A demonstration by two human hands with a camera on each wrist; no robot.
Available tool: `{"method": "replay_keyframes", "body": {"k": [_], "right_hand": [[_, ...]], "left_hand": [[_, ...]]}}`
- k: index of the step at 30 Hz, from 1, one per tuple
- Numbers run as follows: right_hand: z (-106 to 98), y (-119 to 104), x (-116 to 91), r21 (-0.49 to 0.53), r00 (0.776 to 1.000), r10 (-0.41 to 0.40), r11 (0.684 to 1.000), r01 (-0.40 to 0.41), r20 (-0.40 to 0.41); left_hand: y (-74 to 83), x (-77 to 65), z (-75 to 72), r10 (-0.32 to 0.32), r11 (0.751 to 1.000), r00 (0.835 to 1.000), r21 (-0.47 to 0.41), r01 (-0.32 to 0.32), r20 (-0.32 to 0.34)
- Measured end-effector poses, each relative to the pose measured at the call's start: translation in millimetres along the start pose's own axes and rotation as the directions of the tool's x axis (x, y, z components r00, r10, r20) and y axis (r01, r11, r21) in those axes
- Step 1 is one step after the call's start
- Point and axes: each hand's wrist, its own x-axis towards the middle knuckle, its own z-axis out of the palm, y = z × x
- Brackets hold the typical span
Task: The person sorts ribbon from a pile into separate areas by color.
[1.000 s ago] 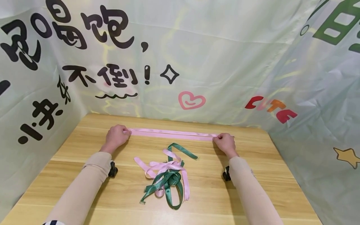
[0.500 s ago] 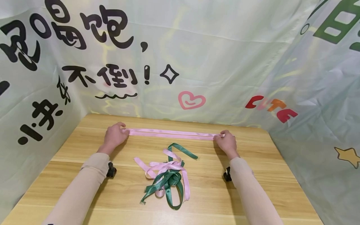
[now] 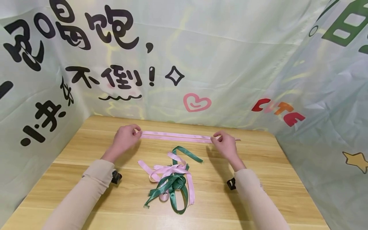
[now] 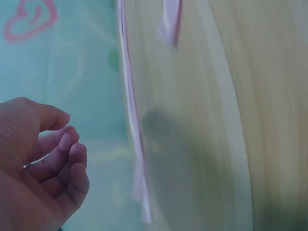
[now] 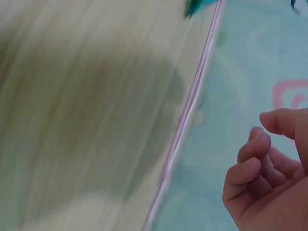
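Note:
Two pink ribbons [image 3: 176, 135] lie straight, side by side, across the back of the wooden table. Over their left end hovers my left hand [image 3: 126, 139], fingers loosely curled; the left wrist view shows it apart from the ribbons [image 4: 129, 91] with nothing held. My right hand [image 3: 225, 145] is above their right part, thumb and fingers bent and parted. Seen from the right wrist, that hand [image 5: 269, 168] is likewise free of the ribbons [image 5: 192, 96]. Nearer me sits a tangled pile of pink ribbon [image 3: 190, 188] and green ribbon [image 3: 176, 182].
The wooden table [image 3: 267, 198] has a printed fabric backdrop [image 3: 230, 64] along its back and sides. One strand of green ribbon [image 3: 189, 155] reaches from the pile toward the laid ribbons. A small black device [image 3: 116, 177] is on the left wrist, another [image 3: 231, 183] on the right.
Both hands have let go of the pink ribbons' ends, risen and drawn inward toward each other. The two ribbons stay flat in place, and the pile has not moved.

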Motion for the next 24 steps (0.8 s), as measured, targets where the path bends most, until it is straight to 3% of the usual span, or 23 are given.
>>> {"method": "replay_keyframes", "body": {"k": [6, 10, 15, 20, 24], "right_hand": [[11.3, -27.8, -16.6, -0.009, 0.985, -0.123, 0.992, 0.125, 0.118], [20.2, -40.6, -26.3, -0.022, 0.968, -0.171, 0.984, 0.178, 0.186], [33.3, -50.0, -35.7, -0.027, 0.953, -0.198, 0.977, 0.21, 0.23], [48.3, -54.9, -44.8, -0.015, 0.926, -0.234, 0.968, 0.249, 0.297], [58.0, -56.9, -51.2, -0.063, 0.913, -0.243, 0.959, 0.278, 0.326]], "left_hand": [[32.1, -8.0, 13.2, 0.133, 0.99, 0.987, 0.027, -0.136, 0.093], [49.8, -15.3, 23.9, 0.205, 0.977, 0.963, 0.025, -0.213, 0.172], [69.6, -26.0, 37.0, 0.291, 0.953, 0.932, 0.021, -0.302, 0.218], [85.9, -38.6, 50.1, 0.358, 0.929, 0.901, 0.009, -0.371, 0.244], [94.1, -46.6, 59.1, 0.374, 0.923, 0.887, -0.02, -0.383, 0.271]]}}
